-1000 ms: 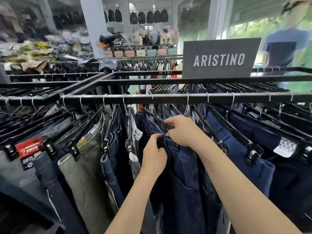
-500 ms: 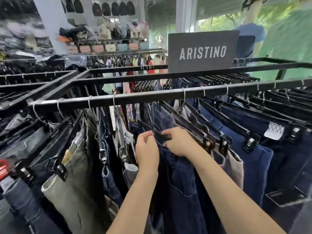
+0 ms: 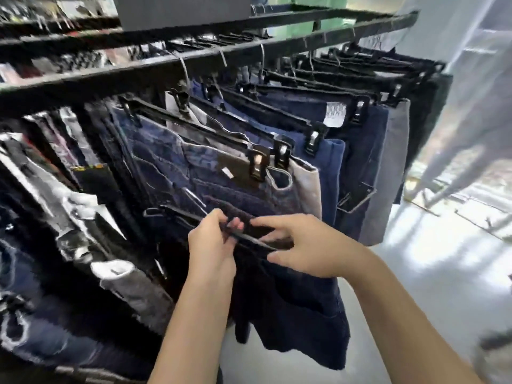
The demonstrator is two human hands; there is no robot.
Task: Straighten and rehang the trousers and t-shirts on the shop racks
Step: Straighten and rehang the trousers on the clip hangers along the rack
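Hands meet on one black clip hanger (image 3: 182, 217), which you hold low in front of the rack, well below its rail (image 3: 138, 70) and apart from it. Your left hand (image 3: 213, 245) curls its fingers over the top of the hanger bar and grips it. Your right hand (image 3: 307, 245) pinches the same hanger just beside the left, with the long fingers laid over the top and the thumb underneath. The bar tilts, its far end higher and pointing left. A pale wire loop shows at that far end, but the blur keeps you from telling whether it is the hook.

Dark navy trousers (image 3: 291, 314) hang from this hanger under your hands. Their cloth drops straight down in front of your forearms, with the lower edge loose above the pale floor (image 3: 415, 286).

Behind your hands, a row of other trousers hangs from the rail on black clip hangers, packed close and fanned toward the right. Nearest are faded blue jeans (image 3: 166, 162), then a pale grey pair (image 3: 307, 187) touching them, then mid-blue and darker pairs. One dark pair carries a white tag (image 3: 335, 115) at its waistband. More garments in grey and dark denim hang to your left, heavily blurred. A grey sign board (image 3: 182, 9) stands on top of the rack.
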